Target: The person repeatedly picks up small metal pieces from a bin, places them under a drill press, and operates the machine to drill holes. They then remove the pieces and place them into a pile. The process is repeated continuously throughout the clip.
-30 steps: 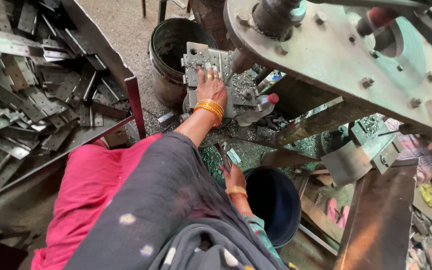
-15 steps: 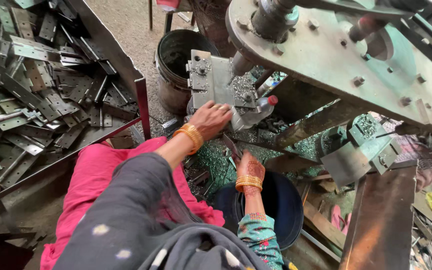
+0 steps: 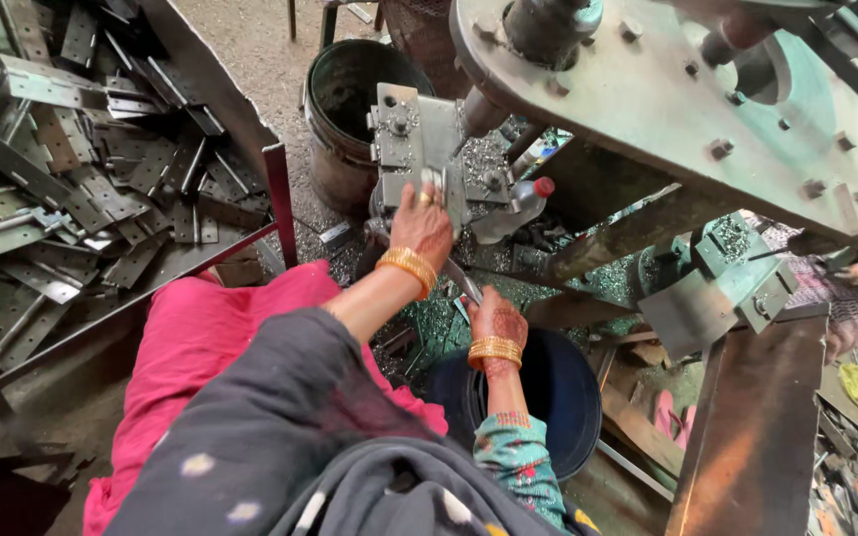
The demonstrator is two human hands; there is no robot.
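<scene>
Die block (image 3: 419, 149), prob. metal-shop floor (image 3: 260, 50)

Soft, even daylight fills the scene, brightest on the concrete floor (image 3: 250, 50) at the top and on the pile of metal strips (image 3: 71, 169) at the left, which carry pale sheen but no harsh glare. Shadows are weak and diffuse; the dark bucket (image 3: 350, 109) and the space under the press plate (image 3: 667, 109) sit dim. The wide lens bends lines near the edges. Focus is fairly sharp throughout, with the near grey sleeve (image 3: 250, 437) slightly soft.
</scene>
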